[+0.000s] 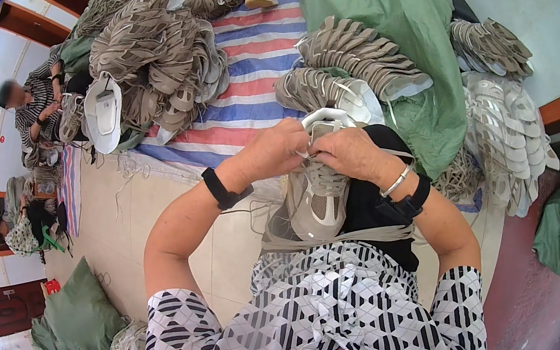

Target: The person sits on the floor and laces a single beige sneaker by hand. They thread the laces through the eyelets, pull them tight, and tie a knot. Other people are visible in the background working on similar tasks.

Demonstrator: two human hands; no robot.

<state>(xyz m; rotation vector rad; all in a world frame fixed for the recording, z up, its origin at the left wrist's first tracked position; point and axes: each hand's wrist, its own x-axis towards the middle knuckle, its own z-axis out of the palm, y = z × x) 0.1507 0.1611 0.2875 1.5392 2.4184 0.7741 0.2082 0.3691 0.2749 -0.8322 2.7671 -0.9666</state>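
Note:
A beige and grey shoe upper (322, 207) lies on my lap, its toe towards me and its pale collar (328, 116) away from me. Its laces (325, 179) run across the throat, below my fingers. My left hand (279, 149) is closed in a pinch at the top of the lacing. Against it, my right hand (352, 154) pinches at the same spot, fingertips nearly touching. A pale bit of lace shows between them; the fingers cover the rest. Loose beige laces (372, 235) lie across my lap.
Stacked shoe uppers (356, 56) lie ahead on a striped sheet (253, 62), beside a green cloth (397, 19). A large heap of uppers (147, 46) stands left. More uppers (503, 132) are stacked right. A person (38, 95) works at the left; another sits at the far end.

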